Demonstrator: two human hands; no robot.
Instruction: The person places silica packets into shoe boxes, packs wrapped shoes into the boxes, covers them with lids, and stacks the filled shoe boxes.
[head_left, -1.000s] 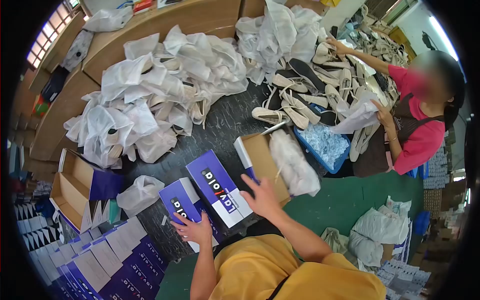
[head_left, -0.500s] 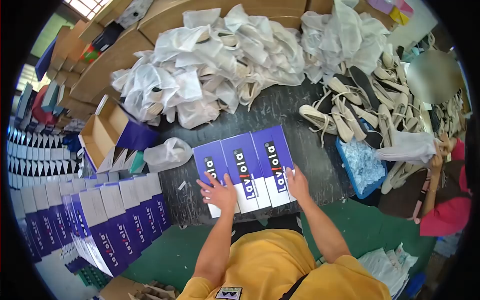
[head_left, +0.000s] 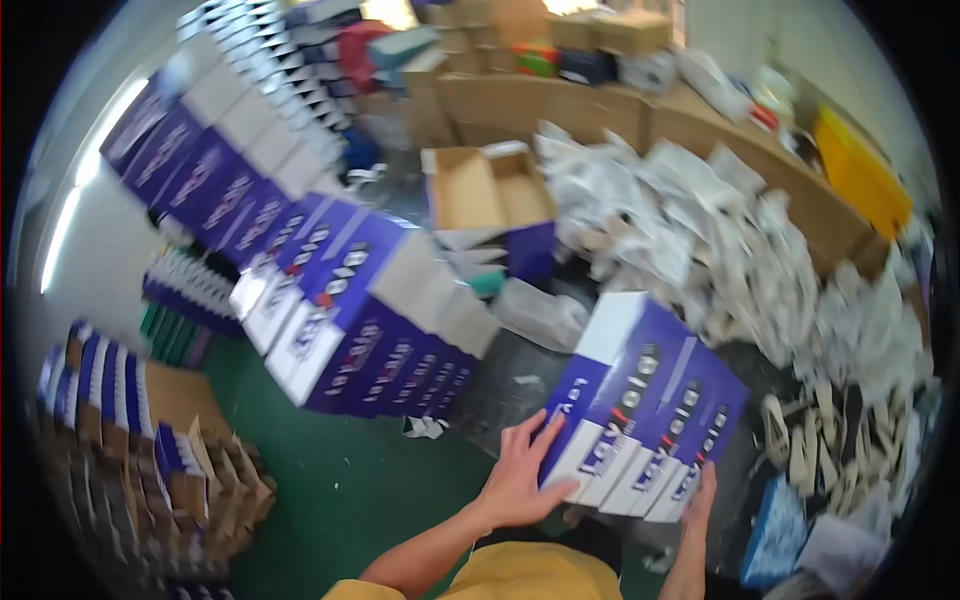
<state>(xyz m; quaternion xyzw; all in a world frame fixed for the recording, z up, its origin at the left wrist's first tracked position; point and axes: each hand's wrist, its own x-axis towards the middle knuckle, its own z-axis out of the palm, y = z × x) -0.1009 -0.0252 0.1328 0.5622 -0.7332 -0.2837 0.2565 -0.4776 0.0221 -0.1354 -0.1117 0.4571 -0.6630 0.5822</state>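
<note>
I find three Laviola shoeboxes (head_left: 655, 405) at lower right of centre, clamped between left hand (head_left: 522, 472) and right hand (head_left: 703, 493); I judge them light, stiff, slide-prone, best squeezed by their outermost sides.

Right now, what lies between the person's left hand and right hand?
Three Laviola boxes, side by side, fill the stretch from the left hand to the right hand, in the head view.

The left hand (head_left: 520, 478) now grips the left side of the three boxes (head_left: 650, 400) (earlier, it lay on top). The view swings toward the stacked boxes (head_left: 375, 315).
</note>
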